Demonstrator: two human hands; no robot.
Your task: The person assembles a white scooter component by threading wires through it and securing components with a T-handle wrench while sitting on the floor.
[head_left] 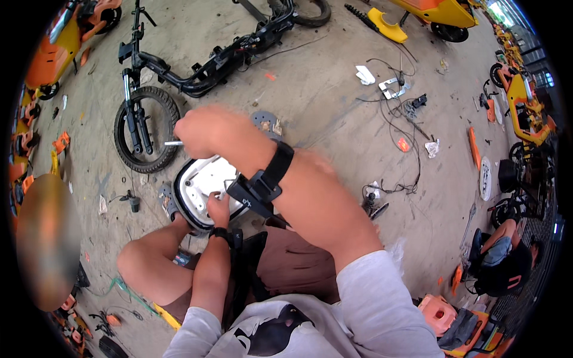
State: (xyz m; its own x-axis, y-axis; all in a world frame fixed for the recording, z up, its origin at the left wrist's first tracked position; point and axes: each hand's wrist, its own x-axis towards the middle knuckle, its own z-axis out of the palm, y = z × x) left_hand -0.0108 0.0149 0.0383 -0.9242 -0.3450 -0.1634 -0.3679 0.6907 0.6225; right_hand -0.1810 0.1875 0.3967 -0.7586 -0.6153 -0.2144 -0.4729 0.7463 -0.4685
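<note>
My right hand [202,134] is closed on a slim metal tool [173,143], raised over a white tray-like part with a black rim [196,183]; the motion-blurred fingers hide much of the tool. Below it, my left hand [217,206] rests inside the white part with fingers curled by a small bent metal piece [229,184]; what they hold is unclear. The white part sits low between my legs, beside a sandalled foot.
A black scooter frame with front wheel [170,131] lies ahead. Wires and a bracket [391,88] are right of centre. Yellow scooters [522,104] line the sides. A crouching person [501,268] works at the right. Scattered orange panels [474,146] and tools lie on the floor.
</note>
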